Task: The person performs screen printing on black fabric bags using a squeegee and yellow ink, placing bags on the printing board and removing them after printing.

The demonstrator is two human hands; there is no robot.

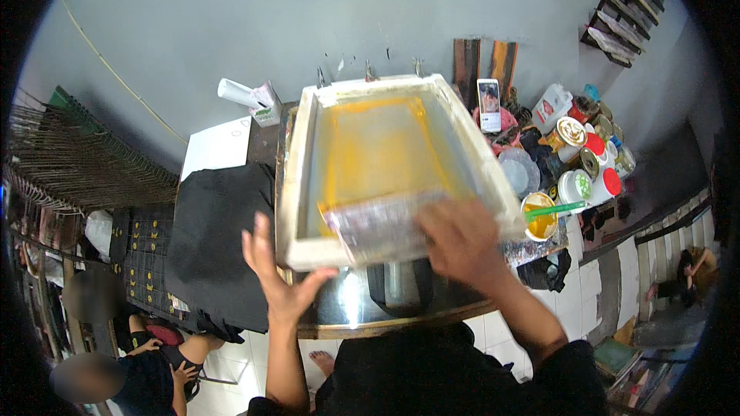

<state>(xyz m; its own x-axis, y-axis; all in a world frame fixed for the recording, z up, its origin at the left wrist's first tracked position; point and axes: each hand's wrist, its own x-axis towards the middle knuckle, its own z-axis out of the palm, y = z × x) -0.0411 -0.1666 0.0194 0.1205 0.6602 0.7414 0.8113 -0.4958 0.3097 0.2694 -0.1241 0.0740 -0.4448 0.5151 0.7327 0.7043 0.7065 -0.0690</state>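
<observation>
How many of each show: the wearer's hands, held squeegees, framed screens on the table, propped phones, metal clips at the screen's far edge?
Hands: 2 (left hand, right hand)
Held squeegee: 1
Framed screen: 1
Propped phone: 1
Metal clips: 3
Total: 8

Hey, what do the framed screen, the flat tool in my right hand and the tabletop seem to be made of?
Frame: probably wood, painted matte white; its bars look stained. Mesh: likely thin fabric, stretched flat and smeared yellow. Flat tool in your right hand: shiny, creased plastic-like wrap; the core is hidden. Tabletop: dark, glossy glass or perhaps laminate, given its bright reflection.
</observation>
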